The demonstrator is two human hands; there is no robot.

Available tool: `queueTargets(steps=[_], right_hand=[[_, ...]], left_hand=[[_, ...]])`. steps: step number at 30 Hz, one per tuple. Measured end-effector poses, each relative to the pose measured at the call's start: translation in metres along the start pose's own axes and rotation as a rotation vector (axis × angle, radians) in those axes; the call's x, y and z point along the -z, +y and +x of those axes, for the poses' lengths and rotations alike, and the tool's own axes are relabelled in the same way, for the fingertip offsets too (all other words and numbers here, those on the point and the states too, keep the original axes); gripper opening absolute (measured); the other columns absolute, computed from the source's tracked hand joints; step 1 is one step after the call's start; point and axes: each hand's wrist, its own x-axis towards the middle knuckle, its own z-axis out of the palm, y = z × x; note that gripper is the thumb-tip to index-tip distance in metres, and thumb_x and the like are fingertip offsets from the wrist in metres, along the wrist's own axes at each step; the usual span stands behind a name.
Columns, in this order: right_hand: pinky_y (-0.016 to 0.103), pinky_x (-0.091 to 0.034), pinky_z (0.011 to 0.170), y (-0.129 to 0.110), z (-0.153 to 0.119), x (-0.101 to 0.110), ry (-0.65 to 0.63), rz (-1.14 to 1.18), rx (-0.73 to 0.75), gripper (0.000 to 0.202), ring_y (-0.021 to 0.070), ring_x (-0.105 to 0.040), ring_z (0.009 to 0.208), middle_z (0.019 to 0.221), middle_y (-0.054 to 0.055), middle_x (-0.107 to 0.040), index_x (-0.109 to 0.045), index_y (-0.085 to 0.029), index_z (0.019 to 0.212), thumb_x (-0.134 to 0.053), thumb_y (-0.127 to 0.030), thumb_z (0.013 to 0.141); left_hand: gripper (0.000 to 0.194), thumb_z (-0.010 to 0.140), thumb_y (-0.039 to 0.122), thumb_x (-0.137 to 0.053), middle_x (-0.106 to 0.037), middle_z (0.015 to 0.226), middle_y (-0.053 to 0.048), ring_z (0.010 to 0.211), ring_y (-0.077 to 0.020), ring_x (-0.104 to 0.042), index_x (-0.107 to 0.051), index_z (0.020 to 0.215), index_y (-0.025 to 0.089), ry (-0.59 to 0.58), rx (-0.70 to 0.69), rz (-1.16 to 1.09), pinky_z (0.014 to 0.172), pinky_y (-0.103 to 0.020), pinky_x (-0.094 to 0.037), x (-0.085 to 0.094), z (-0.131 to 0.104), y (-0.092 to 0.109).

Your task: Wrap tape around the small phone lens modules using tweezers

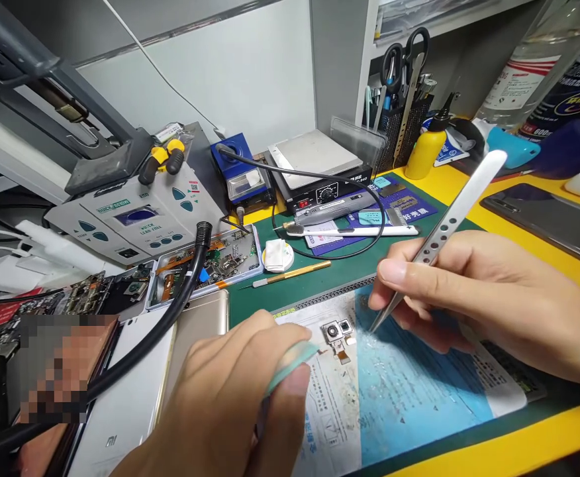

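Note:
Metal tweezers point(436, 235) are pinched in my right hand point(488, 291), their tips pointing down at the blue part of a printed work sheet point(409, 397). My left hand point(235, 391) grips a thin light-green piece point(292, 364) between thumb and fingers, over the sheet's left side; the rest of that piece is hidden by the hand. Between the two hands, a small camera module point(337, 334) with two lenses and a copper-coloured flex end lies on the pale part of the sheet. The tweezer tips are just right of the module, apart from it.
Behind are a gold-handled pen tool point(292, 273), a white brush point(359, 231), a tray of circuit parts point(230, 265) and a hot-air station point(141, 218). A black hose point(171, 311) crosses phones at the left. A yellow bottle point(426, 152) and dark phone point(553, 222) are at the right.

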Motion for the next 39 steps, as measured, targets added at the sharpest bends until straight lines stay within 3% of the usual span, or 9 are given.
queueTargets(steps=[3, 8, 13, 16, 20, 22, 27, 33, 39], right_hand=[[0.024, -0.038, 0.042, 0.002, 0.0, -0.001, -0.01, -0.042, 0.008, 0.051, 0.0129, -0.051, 0.049, 0.057, 0.001, -0.06, -0.067, -0.022, 0.057, -0.069, -0.058, 0.094], [0.023, -0.042, 0.048, 0.002, 0.0, -0.003, -0.009, -0.117, 0.071, 0.049, 0.0126, -0.054, 0.053, 0.061, 0.001, -0.062, -0.066, -0.02, 0.059, -0.069, -0.054, 0.095], [0.019, -0.031, 0.032, 0.001, -0.002, -0.002, -0.081, -0.072, -0.032, 0.031, 0.0097, -0.045, 0.038, 0.049, -0.003, -0.06, -0.073, -0.022, 0.079, -0.078, -0.052, 0.087], [0.018, -0.037, 0.029, 0.001, -0.001, 0.001, -0.148, -0.04, -0.143, 0.031, 0.0114, -0.049, 0.033, 0.05, -0.001, -0.067, -0.074, -0.021, 0.091, -0.076, -0.052, 0.089], [0.019, -0.045, 0.033, 0.001, 0.001, 0.003, -0.179, -0.01, -0.176, 0.03, 0.0141, -0.059, 0.036, 0.056, 0.002, -0.073, -0.073, -0.021, 0.092, -0.077, -0.05, 0.089], [0.02, -0.047, 0.034, 0.001, 0.002, 0.004, -0.171, -0.022, -0.162, 0.03, 0.0146, -0.06, 0.037, 0.057, 0.003, -0.074, -0.074, -0.02, 0.092, -0.078, -0.05, 0.088], [0.019, -0.047, 0.034, 0.002, 0.001, 0.003, -0.16, -0.063, -0.134, 0.029, 0.0146, -0.061, 0.037, 0.055, 0.002, -0.073, -0.074, -0.02, 0.088, -0.078, -0.05, 0.089], [0.019, -0.045, 0.033, -0.002, 0.001, -0.004, -0.116, -0.077, -0.108, 0.031, 0.0134, -0.059, 0.036, 0.053, 0.001, -0.071, -0.076, -0.02, 0.089, -0.079, -0.05, 0.087], [0.017, -0.043, 0.033, -0.007, -0.001, -0.009, -0.111, -0.067, -0.115, 0.026, 0.011, -0.055, 0.037, 0.052, 0.0, -0.068, -0.079, -0.021, 0.084, -0.082, -0.047, 0.085]], left_hand=[[0.028, 0.092, 0.025, -0.062, -0.082, 0.107, 0.001, 0.091, -0.0275, -0.079, -0.073, 0.115, 0.036, 0.044, 0.097, 0.007, 0.064, -0.032, -0.065, 0.0, 0.004, 0.004], [0.025, 0.095, 0.032, -0.066, -0.081, 0.1, 0.001, 0.076, -0.0194, -0.077, -0.066, 0.119, 0.03, 0.12, 0.259, -0.117, 0.054, -0.024, -0.058, -0.005, 0.005, 0.009], [0.019, 0.094, 0.035, -0.068, -0.08, 0.103, 0.001, 0.092, -0.0227, -0.076, -0.074, 0.112, 0.033, 0.11, 0.34, -0.106, 0.05, -0.024, -0.051, -0.006, 0.005, 0.013], [0.022, 0.096, 0.033, -0.065, -0.08, 0.104, 0.003, 0.091, -0.0218, -0.075, -0.072, 0.117, 0.035, 0.104, 0.281, -0.093, 0.053, -0.026, -0.051, -0.006, 0.007, 0.013], [0.025, 0.095, 0.029, -0.064, -0.078, 0.089, 0.003, 0.062, -0.0162, -0.067, -0.072, 0.118, 0.033, 0.071, 0.183, -0.088, 0.055, -0.029, -0.052, -0.005, 0.012, 0.01], [0.027, 0.095, 0.03, -0.065, -0.078, 0.092, 0.003, 0.056, -0.0146, -0.064, -0.072, 0.12, 0.033, 0.054, 0.17, -0.062, 0.055, -0.029, -0.053, -0.004, 0.013, 0.008], [0.032, 0.094, 0.027, -0.067, -0.08, 0.111, 0.004, 0.073, -0.0149, -0.073, -0.068, 0.126, 0.035, 0.009, 0.061, -0.019, 0.064, -0.026, -0.057, -0.004, 0.014, 0.004], [0.028, 0.096, 0.023, -0.065, -0.079, 0.103, 0.003, 0.06, -0.0108, -0.064, -0.068, 0.123, 0.031, 0.025, 0.036, -0.057, 0.06, -0.025, -0.052, -0.009, 0.017, 0.006], [0.027, 0.097, 0.022, -0.064, -0.08, 0.109, 0.0, 0.092, -0.0188, -0.077, -0.069, 0.123, 0.028, 0.037, 0.045, -0.029, 0.066, -0.025, -0.055, -0.012, 0.017, 0.008]])
